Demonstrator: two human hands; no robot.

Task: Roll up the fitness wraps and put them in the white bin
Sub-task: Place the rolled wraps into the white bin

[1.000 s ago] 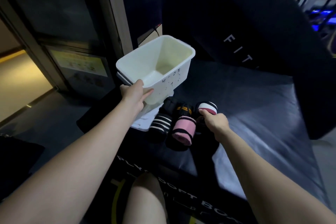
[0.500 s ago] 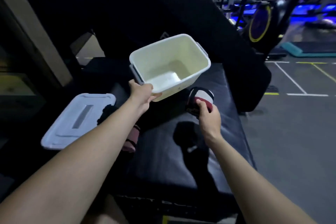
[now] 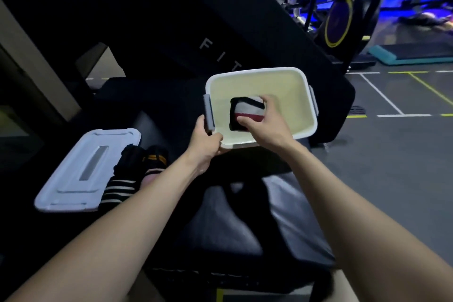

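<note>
Since half second ago, your right hand point(image 3: 266, 122) moved rolled wrap point(image 3: 246, 111) from beside white bin point(image 3: 304, 127) into it. Right hand fingers curl around roll, inside bin; roll's long axis runs left-right, slightly tilted. Your left hand point(image 3: 204, 140) grips bin's near-left corner by grey latch. Remaining wraps point(image 3: 127, 176) lie on dark surface point(image 3: 245, 223) beside white lid point(image 3: 81, 171).

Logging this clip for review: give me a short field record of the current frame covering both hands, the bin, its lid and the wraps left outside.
left hand: grips the white bin at its near left corner
right hand: holds a rolled wrap inside the bin
lid: off, lying flat to the left
remaining wraps: rolled, beside the lid on the black pad
</note>
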